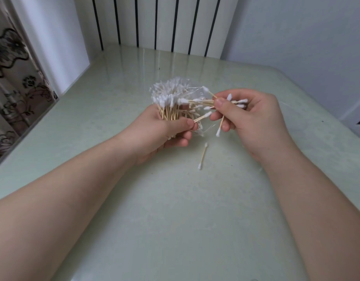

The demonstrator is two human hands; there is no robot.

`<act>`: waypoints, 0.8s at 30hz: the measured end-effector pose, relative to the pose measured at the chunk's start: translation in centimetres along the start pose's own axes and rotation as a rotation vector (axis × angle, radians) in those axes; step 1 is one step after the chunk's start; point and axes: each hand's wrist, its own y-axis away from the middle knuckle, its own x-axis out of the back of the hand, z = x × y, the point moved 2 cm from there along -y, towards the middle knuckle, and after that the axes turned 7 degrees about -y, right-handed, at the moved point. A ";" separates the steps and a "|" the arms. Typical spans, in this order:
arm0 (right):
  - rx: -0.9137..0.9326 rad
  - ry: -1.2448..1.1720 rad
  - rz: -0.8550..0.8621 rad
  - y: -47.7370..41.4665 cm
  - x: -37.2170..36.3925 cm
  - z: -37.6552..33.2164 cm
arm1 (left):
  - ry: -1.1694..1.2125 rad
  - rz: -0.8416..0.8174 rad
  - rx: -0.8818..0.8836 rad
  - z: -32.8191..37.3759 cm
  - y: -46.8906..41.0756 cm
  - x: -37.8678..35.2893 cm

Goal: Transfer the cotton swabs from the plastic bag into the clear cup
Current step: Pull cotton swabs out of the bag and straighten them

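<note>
The cotton swabs (171, 102) sat as one thick bundle in your left hand (165, 134), which was wrapped round the wooden sticks low down. Their long axis stood close to upright, and the white tips fanned up and away from you. The clear plastic bag (193, 92) hung crumpled about the tips and the right side of the bundle (its mouth was hard to make out). Holding the sticks low probably left the upper ends free for picking.

Your right hand (254, 118), just beside the bundle, pinched a small clump (203, 102) between thumb and fingers. Those swabs lay nearly level, running left to right, with one end toward the bundle and the other past your knuckles. That looked like a pull sideways out of the bag. One stray swab (220, 126) hung down from the same fingers and pointed at the table (175, 220), so it seemed loosely caught.

Both hands were above the middle of the table, well apart from every edge. Under them a loose swab (202, 156) lay flat, its axis running from you toward the far edge, tilted a little right. The clear cup was not in view, so you could not judge the way to it. Beyond the far edge stood a radiator (161, 21), and a patterned curtain (11, 78) hung past the left edge.
</note>
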 end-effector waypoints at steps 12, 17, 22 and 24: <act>0.017 -0.082 -0.059 0.0 0.5 -0.5 | 0.038 0.222 0.039 0.1 -0.2 -0.3; -0.026 0.045 -0.211 0.6 0.1 -0.6 | 0.220 0.080 0.117 0.7 0.2 -0.4; -0.048 0.100 -0.261 0.8 0.1 -0.6 | 0.183 -0.074 0.178 0.6 0.7 -0.6; -0.051 0.099 -0.272 0.8 0.0 -0.5 | 0.150 -0.100 0.174 0.5 0.8 -0.7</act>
